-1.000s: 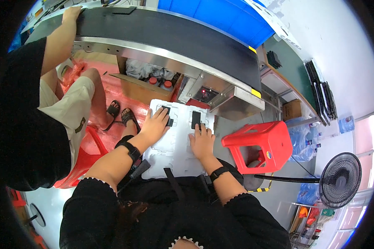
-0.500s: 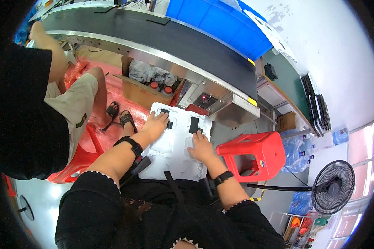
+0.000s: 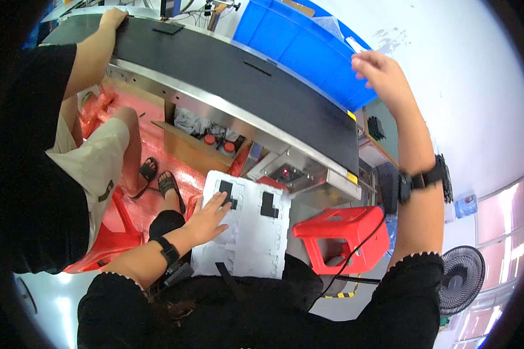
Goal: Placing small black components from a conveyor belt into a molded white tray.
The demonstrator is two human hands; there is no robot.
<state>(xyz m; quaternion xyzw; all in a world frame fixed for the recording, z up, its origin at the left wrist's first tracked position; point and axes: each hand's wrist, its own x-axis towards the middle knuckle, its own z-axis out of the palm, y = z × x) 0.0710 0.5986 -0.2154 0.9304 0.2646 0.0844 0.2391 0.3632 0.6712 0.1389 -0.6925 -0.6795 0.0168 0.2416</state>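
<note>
A long black conveyor belt with a steel frame runs from 11 o'clock toward 3 o'clock, and blue plastic crates stand behind it at 1 o'clock against a plain white wall. Under the belt sit a cardboard box and red sheeting on the floor, with 1 red plastic stool at 4 o'clock and a red chair at 8 o'clock. A black floor fan stands at 4 o'clock near bright pinkish windows.
</note>
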